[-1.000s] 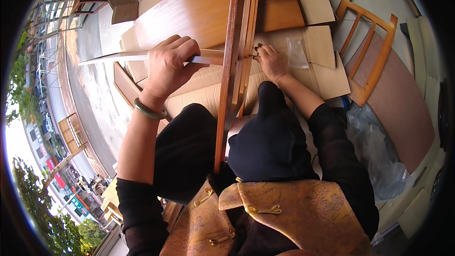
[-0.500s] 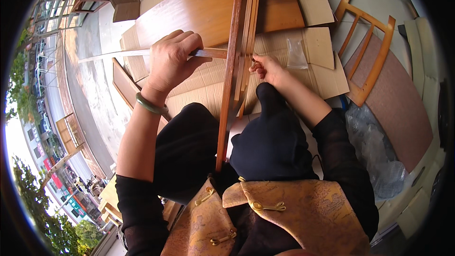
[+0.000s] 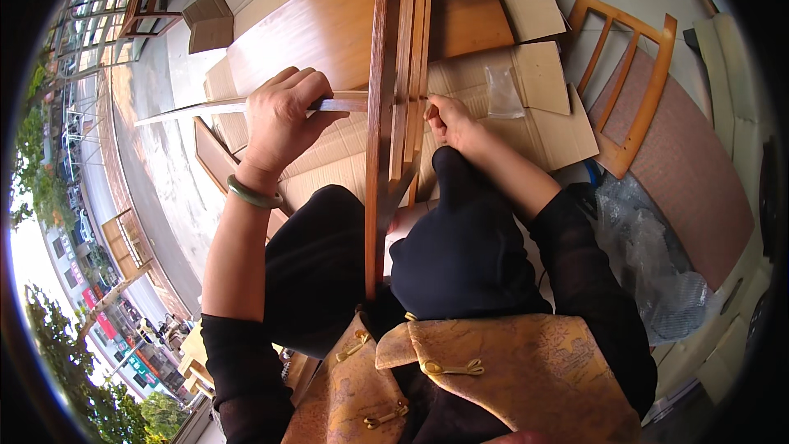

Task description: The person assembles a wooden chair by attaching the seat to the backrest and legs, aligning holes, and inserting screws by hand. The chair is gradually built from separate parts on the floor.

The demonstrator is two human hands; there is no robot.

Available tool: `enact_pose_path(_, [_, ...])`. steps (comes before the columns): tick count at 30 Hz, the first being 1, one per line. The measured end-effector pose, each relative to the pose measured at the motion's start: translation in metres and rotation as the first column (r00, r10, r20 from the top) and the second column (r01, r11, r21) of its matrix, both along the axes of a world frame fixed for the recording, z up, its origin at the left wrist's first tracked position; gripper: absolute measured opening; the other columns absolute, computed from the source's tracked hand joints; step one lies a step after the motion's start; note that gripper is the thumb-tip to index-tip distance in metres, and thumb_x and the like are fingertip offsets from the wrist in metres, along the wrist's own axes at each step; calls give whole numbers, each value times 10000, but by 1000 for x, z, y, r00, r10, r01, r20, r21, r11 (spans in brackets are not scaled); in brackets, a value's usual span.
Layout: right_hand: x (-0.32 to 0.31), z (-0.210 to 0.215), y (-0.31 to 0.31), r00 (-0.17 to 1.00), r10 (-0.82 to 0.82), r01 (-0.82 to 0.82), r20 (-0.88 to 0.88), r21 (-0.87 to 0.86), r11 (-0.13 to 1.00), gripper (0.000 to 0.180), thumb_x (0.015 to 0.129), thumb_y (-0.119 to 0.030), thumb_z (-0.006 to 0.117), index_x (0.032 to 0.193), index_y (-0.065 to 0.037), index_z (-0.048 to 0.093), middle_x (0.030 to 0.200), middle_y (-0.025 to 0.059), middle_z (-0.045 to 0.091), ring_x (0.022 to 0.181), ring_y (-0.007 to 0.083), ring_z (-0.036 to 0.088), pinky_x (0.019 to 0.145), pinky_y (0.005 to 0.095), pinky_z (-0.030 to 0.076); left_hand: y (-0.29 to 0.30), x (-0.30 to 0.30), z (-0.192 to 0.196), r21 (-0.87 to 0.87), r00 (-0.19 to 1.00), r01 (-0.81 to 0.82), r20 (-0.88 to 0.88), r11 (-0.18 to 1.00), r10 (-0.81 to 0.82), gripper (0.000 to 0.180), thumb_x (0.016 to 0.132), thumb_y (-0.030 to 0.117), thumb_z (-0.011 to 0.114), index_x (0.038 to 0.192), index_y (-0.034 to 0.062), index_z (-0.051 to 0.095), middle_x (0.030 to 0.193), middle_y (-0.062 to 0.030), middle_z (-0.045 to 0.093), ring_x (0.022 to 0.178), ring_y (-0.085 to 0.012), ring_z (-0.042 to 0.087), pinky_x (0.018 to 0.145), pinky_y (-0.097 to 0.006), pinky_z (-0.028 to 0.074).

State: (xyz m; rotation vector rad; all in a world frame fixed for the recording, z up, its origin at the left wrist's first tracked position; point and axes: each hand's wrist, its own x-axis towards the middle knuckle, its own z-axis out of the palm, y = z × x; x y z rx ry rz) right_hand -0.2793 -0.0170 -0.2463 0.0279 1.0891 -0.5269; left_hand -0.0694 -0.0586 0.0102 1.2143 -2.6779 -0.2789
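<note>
A wooden frame of parallel rails (image 3: 380, 74) stands on edge between my knees, running away from me. My left hand (image 3: 286, 119) is closed around a long wooden bar (image 3: 349, 102) that meets the frame's left side; the bar's pale far end reaches out to the left. On the frame's other side, my right hand (image 3: 452, 123) has its fingers pinched together close against the rails, level with the bar. Whatever lies between those fingertips is too small to make out.
Beyond the frame, a glossy curved wooden panel (image 3: 304, 29) lies on cardboard (image 3: 538, 0). A clear plastic bag (image 3: 503, 92) rests on the cardboard. At right are a slatted wooden chair back (image 3: 653, 90), a reddish-brown board (image 3: 699, 164) and crumpled bubble wrap (image 3: 637, 255).
The whole view has slid slightly, so most things sit further left. The frame leans less to the right than before. Both hands stay closed in the same places on the wood.
</note>
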Motion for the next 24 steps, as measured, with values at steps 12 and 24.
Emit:
enact_pose_path(12, [-9, -4, 33, 555, -445, -578, -703, -710, 402, 407, 963, -415, 543, 1004, -13, 588, 859, 131, 647, 745, 267, 622, 707, 370, 520, -3, -3, -1, 18, 999, -35, 34, 999, 35, 286, 636, 66, 840, 749, 65, 578, 717, -38, 610, 699, -194, 627, 600, -296, 525])
enact_pose_path(24, [-14, -17, 13, 307, -691, -887, -655, -461, 43, 396, 898, -464, 569, 917, -69, 582, 838, 97, 575, 808, 282, 585, 736, 386, 493, -5, -5, -2, 32, 999, -33, 14, 999, 33, 271, 643, 111, 821, 735, 99, 567, 686, -17, 595, 666, -197, 604, 568, -313, 498])
